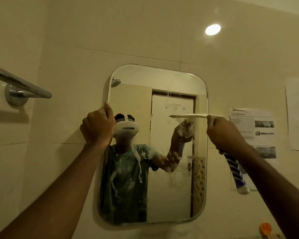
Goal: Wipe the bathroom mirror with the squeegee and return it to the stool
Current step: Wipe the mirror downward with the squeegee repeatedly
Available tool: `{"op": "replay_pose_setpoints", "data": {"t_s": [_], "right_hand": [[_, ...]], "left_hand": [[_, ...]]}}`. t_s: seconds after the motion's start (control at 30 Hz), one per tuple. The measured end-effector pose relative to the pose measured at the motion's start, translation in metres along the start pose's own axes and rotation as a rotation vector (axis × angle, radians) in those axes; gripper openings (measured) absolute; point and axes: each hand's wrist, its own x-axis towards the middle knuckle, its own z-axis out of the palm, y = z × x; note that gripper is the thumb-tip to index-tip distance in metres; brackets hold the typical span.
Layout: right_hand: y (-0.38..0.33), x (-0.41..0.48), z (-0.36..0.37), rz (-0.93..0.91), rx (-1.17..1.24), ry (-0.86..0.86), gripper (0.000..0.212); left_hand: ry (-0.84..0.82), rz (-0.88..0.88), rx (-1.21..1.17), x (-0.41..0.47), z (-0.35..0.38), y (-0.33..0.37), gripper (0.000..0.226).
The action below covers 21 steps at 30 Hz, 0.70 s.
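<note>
Head view
Mirror (169, 178): flat glass pane with rounded corners, frameless, fixed to a wall (76, 40) of pale glossy tiles; smeared with whitish soapy streaks and runs, thickest across the middle.
Squeegee (235, 171): thin pale blade laid level against the glass at about mid-height of the mirror's right half, blade tip reaching left to the middle; handle striped blue and white with a white butt, hanging down and to the right below the fist.
Right hand (223, 133): fist wrapped firmly round the squeegee handle just under the blade, arm stretched up from the lower right corner.
Left hand (97, 128): fingers curled over the mirror's left edge, thumb pointing up along the rim, gripping the glass; forearm rising from the lower left.
Towel bar (19, 83): polished round metal rod on a round wall mount, upper left.
Papers (254, 133): printed sheets stuck to the tiles right of the mirror; text too blurred to read.
Light spot (212, 29): bright oval glare high on the wall.
Orange object (265, 228): small, at the lower right, kind unclear.
</note>
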Motion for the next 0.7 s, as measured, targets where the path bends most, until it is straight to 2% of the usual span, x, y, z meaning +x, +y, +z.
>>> {"op": "replay_pose_setpoints", "data": {"t_s": [0.07,0.17,0.3,0.47,0.57,0.7], "right_hand": [[-0.011,0.008,-0.015,0.016,0.005,-0.011,0.049],[-0.042,0.048,-0.044,-0.024,0.064,0.097,0.046],[-0.069,0.088,-0.055,-0.016,0.138,0.159,0.037],[-0.031,0.061,0.003,-0.106,0.14,0.267,0.042],[0.003,0.021,0.043,-0.076,0.188,0.314,0.039],[0.03,-0.017,0.061,-0.043,0.224,0.267,0.039]], "left_hand": [[-0.006,0.0,-0.004,0.0,-0.001,0.001,0.062],[0.002,-0.004,-0.019,0.0,0.001,0.0,0.063],[0.003,0.015,-0.026,0.001,0.002,-0.004,0.063],[0.023,-0.006,-0.048,0.001,0.006,-0.006,0.063],[0.028,-0.004,-0.062,0.0,0.008,-0.008,0.063],[0.038,-0.005,-0.073,-0.002,0.009,-0.007,0.062]]}}
